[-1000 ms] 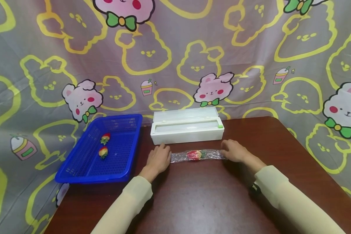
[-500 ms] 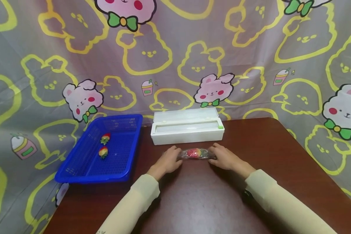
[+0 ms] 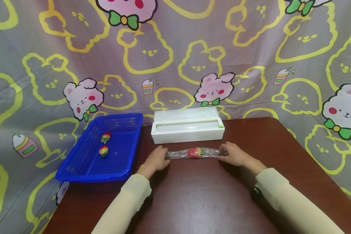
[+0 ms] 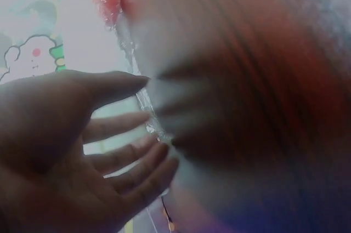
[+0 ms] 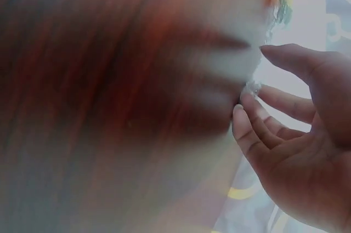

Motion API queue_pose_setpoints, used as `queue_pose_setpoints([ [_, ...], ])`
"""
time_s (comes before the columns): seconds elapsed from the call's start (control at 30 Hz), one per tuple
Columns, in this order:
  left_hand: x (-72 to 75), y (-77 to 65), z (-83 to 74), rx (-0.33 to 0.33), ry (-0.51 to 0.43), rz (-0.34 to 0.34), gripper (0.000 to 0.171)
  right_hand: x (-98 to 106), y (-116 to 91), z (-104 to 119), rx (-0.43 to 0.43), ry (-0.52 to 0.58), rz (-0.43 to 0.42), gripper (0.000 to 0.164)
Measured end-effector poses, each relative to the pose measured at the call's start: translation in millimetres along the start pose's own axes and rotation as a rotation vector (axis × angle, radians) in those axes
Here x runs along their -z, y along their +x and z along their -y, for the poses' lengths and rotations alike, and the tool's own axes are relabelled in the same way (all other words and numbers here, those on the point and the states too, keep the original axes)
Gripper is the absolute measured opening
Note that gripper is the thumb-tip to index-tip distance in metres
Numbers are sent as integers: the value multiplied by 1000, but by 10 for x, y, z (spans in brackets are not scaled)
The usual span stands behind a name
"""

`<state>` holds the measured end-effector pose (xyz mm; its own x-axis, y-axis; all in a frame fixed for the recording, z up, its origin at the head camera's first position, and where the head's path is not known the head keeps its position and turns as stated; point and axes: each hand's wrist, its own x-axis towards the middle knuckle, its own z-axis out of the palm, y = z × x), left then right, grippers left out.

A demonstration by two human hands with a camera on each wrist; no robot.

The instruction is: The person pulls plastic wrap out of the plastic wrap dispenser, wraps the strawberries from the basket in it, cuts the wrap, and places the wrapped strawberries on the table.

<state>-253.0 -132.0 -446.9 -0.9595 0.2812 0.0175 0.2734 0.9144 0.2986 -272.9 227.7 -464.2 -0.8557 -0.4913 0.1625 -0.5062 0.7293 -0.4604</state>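
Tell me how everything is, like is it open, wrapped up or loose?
Middle strawberry: wrapped.
Clear wrap: crinkled, drawn out into a narrow strip around that strawberry.
Left hand: fingertips at one end of the wrap.
Right hand: fingertips at the other end.
White box: open, lid raised.
Blue basket: upright, uncovered.
Basket strawberries: two, loose, unwrapped.
Patterned cloth: hanging, creased.

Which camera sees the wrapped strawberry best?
The head view: the wrapped strawberry shows whole there, with clear wrap on both sides. The left wrist view shows its red part hazily near the top; the right wrist view shows it near the upper right corner.
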Motion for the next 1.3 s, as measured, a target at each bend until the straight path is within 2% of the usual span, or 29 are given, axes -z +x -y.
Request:
queue_pose_setpoints([
  [0.13, 45, -45, 7, 66, 7, 0, 23, 74, -31, 20, -48, -53, 23, 24],
  [0.27, 60, -70, -61, 62, 16, -16, 28, 101, 3, 181, -62, -167, 0, 30],
  [0.4, 67, -39, -182, 15, 3, -22, 34, 16, 201, 408, 64, -225, -24, 43],
  [0.5, 51, 8, -282, -7, -25, -6, 38, -85, 384, 546, 135, -257, 16, 53],
  [0.57, 29, 41, -342, -16, -39, 11, 41, -154, 482, 603, 136, -271, 65, 57],
  [0.67, 2, 72, -420, -31, -62, 32, 46, -241, 568, 634, 108, -283, 133, 52],
  [0.77, -5, 85, -475, -44, -92, 43, 54, -287, 580, 640, 88, -291, 155, 41],
  [0.83, 5, 90, -500, -53, -110, 44, 60, -293, 557, 652, 102, -308, 128, 36],
  [1.1, 69, 105, -593, -82, -152, 36, 80, -246, 434, 801, 252, -371, -62, 40],
  [1.3, 52, 124, -636, -63, -117, 27, 79, -258, 396, 863, 291, -356, -125, 40],
])
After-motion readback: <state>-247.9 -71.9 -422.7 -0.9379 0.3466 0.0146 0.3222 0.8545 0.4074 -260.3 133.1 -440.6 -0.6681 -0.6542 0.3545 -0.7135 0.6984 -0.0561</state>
